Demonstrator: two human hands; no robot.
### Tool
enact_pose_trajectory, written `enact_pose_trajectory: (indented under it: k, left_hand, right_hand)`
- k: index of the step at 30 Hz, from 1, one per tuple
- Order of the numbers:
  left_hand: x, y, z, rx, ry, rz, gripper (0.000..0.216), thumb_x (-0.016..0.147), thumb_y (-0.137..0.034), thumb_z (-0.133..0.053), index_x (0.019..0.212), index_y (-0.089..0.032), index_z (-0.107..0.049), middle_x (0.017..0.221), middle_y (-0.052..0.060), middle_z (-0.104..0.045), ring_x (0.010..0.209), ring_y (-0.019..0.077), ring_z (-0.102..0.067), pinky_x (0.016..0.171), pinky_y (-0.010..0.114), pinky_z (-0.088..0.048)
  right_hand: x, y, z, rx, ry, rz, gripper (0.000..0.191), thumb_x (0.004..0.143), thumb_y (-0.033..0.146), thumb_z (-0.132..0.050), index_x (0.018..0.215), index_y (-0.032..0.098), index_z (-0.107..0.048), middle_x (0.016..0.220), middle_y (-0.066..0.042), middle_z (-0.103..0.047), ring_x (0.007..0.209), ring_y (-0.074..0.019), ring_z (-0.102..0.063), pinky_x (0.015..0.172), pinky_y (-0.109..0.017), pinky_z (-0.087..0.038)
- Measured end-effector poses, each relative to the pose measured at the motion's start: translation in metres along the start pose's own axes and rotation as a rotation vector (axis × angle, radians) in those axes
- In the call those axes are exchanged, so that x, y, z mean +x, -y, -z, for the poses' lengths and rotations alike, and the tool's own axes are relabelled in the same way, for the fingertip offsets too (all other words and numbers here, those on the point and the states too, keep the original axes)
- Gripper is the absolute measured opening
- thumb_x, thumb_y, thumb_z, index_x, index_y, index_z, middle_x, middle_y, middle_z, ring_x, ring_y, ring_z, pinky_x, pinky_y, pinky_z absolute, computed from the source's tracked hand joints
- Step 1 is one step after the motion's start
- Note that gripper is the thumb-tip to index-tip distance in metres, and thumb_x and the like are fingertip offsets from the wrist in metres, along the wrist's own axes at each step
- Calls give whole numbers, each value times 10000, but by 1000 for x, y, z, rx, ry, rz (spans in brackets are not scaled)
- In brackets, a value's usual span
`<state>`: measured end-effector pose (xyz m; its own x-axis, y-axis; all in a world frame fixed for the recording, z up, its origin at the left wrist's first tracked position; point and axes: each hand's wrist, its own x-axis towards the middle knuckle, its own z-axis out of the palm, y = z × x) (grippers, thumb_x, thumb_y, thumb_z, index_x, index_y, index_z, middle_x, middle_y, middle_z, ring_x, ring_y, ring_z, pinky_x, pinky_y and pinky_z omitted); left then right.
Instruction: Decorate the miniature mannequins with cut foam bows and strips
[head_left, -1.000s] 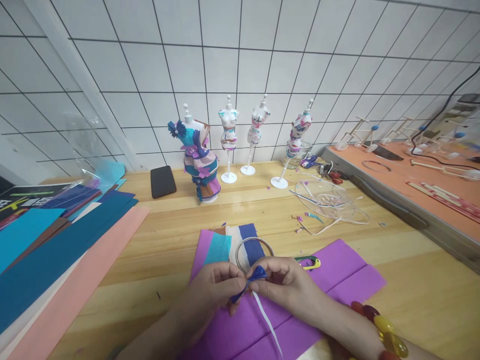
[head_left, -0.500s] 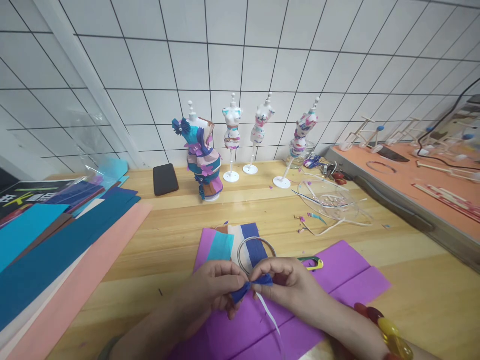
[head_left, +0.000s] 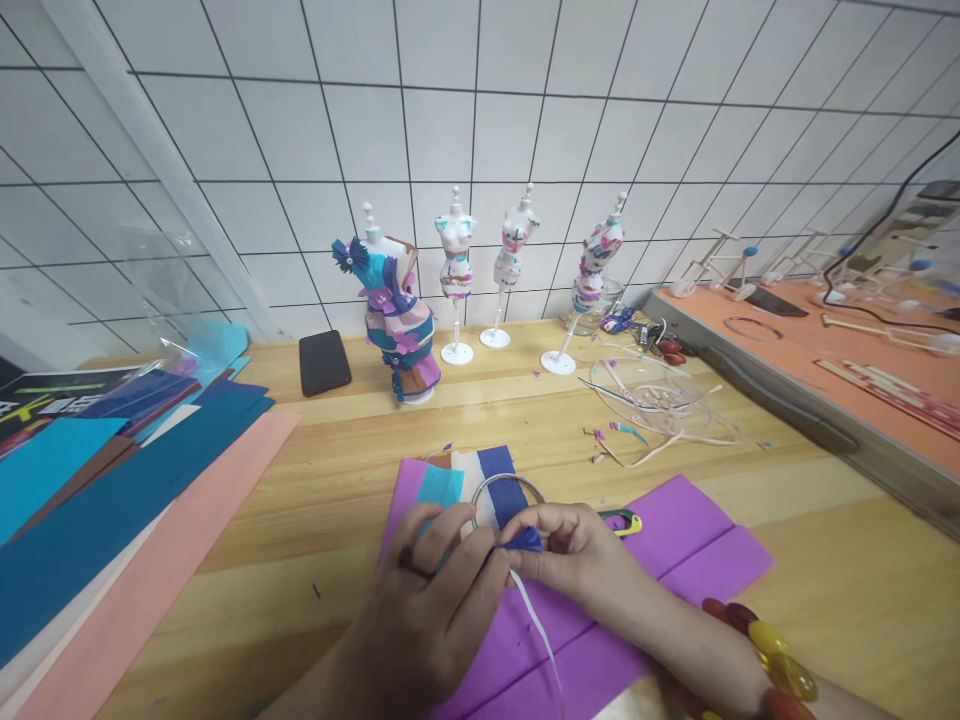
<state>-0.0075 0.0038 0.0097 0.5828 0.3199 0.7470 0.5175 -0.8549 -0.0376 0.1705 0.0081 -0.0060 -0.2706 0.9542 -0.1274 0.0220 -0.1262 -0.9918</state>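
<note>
A small dark-blue crepe paper bow [head_left: 529,540] is gathered at its middle, with its right end fanned out. My right hand [head_left: 574,555] pinches it between thumb and fingertips. Its left end is mostly hidden by my left hand [head_left: 439,600], whose back faces up and whose fingertips close on the paper. From the gathered spot a narrow white strip [head_left: 537,622] hangs down over purple crepe paper [head_left: 694,545]. Just behind my fingers, a thin metal ring [head_left: 517,477] lies on turquoise, white and navy paper pieces [head_left: 441,487].
A yellow-green cutter [head_left: 626,523] lies right of my right hand. Behind stand a paper-dressed mannequin [head_left: 405,325] and bare white mannequins [head_left: 456,240]. A phone [head_left: 325,362] and coloured sheets [head_left: 135,510] are left; a clear plastic dish [head_left: 652,395] with scraps is right.
My left hand has turned over so its back shows, and now covers the bow's left end. My right hand keeps its pinch. The view has shifted slightly.
</note>
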Motion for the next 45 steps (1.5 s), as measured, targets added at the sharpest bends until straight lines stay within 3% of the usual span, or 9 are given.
enact_pose_trajectory:
  k: [13,20,31,35,45]
  left_hand:
    - [-5,1,1,89,-11,-62,151,776,-69,-541,872,-69,-658,875,118,-696,962,284,-568,827,462,-391]
    - [-5,4,-1,105,-5,-73,149,729,-71,-605,870,-81,-651,835,104,-699,929,270,-578,814,444,-401]
    - [6,0,-9,-308,-18,478,150,722,-29,-554,701,-175,-579,664,18,-616,715,169,-534,675,330,-408]
    - [5,-1,-12,-435,34,585,133,728,-50,-549,678,-171,-572,655,20,-610,703,165,-531,656,317,-417]
    - [9,-2,-7,-661,215,936,140,733,-133,-516,634,-176,-605,676,25,-594,689,158,-553,650,291,-453]
  right_hand:
    - [0,0,-3,15,14,-33,213,620,335,-747,718,160,-675,546,55,-555,462,-51,-399,480,-181,-343]
    - [2,1,-6,198,52,-32,201,603,291,-770,717,165,-663,592,39,-632,537,-80,-552,576,-205,-433]
    - [2,2,-9,333,30,39,152,637,222,-761,771,192,-697,603,41,-668,567,-89,-622,605,-203,-497]
    - [2,1,-8,350,27,15,214,631,224,-766,836,217,-703,621,47,-682,562,-89,-632,605,-209,-509]
    - [2,4,-6,267,55,0,119,653,241,-749,754,192,-708,594,25,-701,563,-97,-635,598,-204,-503]
